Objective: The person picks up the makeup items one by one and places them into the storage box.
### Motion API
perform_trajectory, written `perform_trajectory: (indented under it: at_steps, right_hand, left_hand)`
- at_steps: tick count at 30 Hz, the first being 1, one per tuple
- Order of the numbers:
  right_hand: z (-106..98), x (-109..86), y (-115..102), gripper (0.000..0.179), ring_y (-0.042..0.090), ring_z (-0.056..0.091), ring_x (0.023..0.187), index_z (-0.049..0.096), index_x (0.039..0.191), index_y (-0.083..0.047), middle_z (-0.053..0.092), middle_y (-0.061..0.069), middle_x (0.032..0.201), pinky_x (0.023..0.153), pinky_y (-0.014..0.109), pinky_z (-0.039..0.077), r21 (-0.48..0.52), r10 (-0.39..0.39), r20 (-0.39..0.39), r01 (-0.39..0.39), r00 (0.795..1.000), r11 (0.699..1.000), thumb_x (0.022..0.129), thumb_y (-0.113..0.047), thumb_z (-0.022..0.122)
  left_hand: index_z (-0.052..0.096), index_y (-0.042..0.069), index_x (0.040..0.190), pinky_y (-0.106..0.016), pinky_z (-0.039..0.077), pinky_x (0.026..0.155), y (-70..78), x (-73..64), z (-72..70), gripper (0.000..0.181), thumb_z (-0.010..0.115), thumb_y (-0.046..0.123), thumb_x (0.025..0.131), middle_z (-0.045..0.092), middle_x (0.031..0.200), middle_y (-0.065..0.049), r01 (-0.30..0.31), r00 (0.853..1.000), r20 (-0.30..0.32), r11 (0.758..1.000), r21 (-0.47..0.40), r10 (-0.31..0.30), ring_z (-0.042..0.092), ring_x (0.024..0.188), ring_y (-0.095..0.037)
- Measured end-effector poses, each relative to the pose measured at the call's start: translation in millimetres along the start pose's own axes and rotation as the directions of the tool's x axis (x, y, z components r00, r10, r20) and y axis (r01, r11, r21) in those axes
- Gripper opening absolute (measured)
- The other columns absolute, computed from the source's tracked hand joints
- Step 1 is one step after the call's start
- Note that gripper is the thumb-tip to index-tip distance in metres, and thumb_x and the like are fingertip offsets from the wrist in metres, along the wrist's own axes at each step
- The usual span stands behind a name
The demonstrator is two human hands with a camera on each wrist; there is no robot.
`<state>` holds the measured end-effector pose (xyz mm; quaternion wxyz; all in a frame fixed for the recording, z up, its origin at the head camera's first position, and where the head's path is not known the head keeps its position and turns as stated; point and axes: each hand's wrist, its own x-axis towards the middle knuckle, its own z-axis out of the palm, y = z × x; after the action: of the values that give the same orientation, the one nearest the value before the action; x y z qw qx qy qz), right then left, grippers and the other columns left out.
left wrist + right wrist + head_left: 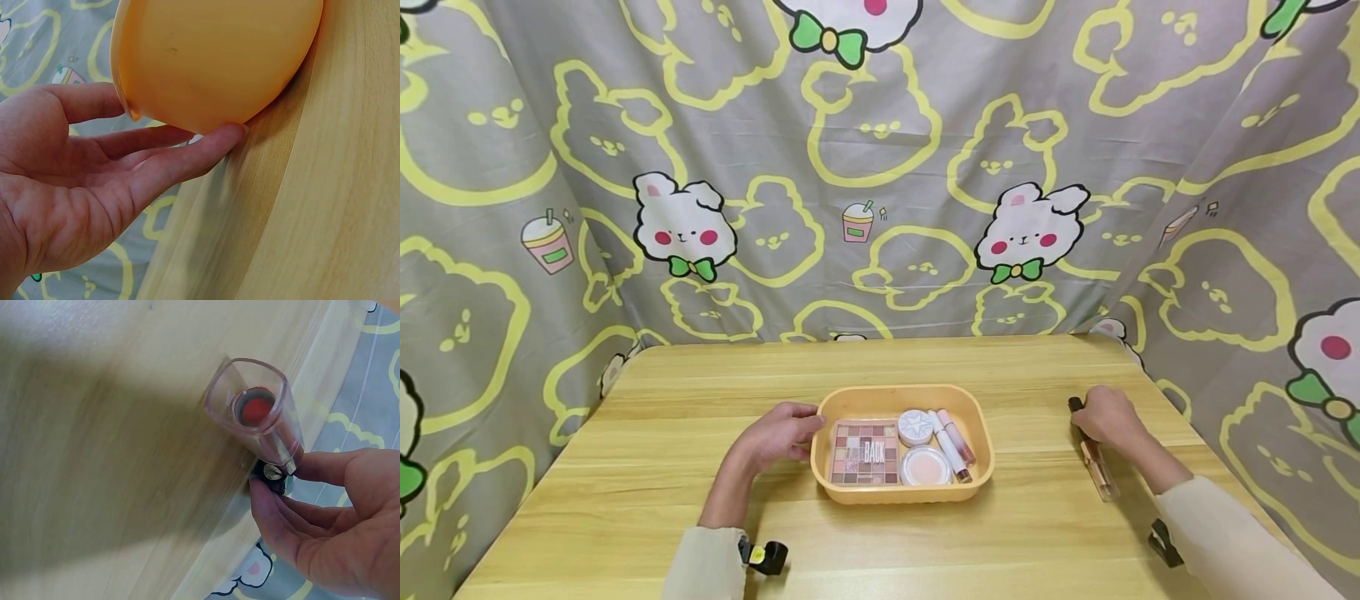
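My left hand (782, 433) touches the left end of an orange-yellow plastic basket (902, 493), one finger at the rim and the others against the outer wall (219, 62). In the basket lie an eyeshadow palette (863, 467), a round white case with a star (915, 427), a round powder compact (927, 467) and two slim lip tubes (951, 446). At the right, my right hand (1108, 417) pinches a lipstick (255, 412) with a clear squarish cap and red inside. A black end with a small round label (272, 471) shows between the fingertips. Its black far end (1076, 404) sticks out beyond the hand.
The wooden table (1000, 542) carries the basket in its middle. Grey curtains (895, 167) with yellow outlines and white cartoon animals hang along the back and both sides. Black wrist mounts (767, 557) sit at both light sleeves.
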<state>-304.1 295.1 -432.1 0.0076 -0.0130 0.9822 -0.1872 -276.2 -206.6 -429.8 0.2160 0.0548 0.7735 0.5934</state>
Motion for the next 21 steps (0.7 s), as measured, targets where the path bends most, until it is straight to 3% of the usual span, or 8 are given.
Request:
perform_trajectory:
  at_steps: [12,21]
  right_hand:
    - [-2.5,-0.3,-0.9,0.02,0.02,0.046,0.053,0.049,0.064,-0.008,0.05,0.007,0.06,0.049,0.028,0.038,0.022,0.004,0.028,-0.005,1.0,1.0,0.083,-0.006,0.054]
    - [-4.6,2.0,-6.7,0.025,0.022,0.045,0.056,0.047,0.06,-0.011,0.049,0.004,0.058,0.054,0.029,0.035,-0.024,-0.026,-0.025,0.025,0.999,0.999,0.082,-0.008,0.058]
  left_hand:
    - [0.044,-0.014,0.142,-0.041,0.061,0.087,0.2,-1.0,-0.2,0.05,0.047,0.019,0.105,0.064,0.128,-0.027,0.001,1.0,0.003,1.0,-0.009,-0.001,0.068,0.108,-0.027]
    - [0.043,-0.014,0.144,-0.042,0.061,0.087,1.2,-0.8,-0.2,0.05,0.046,0.018,0.106,0.063,0.13,-0.028,-0.002,1.0,0.006,1.0,-0.001,0.002,0.067,0.111,-0.029]
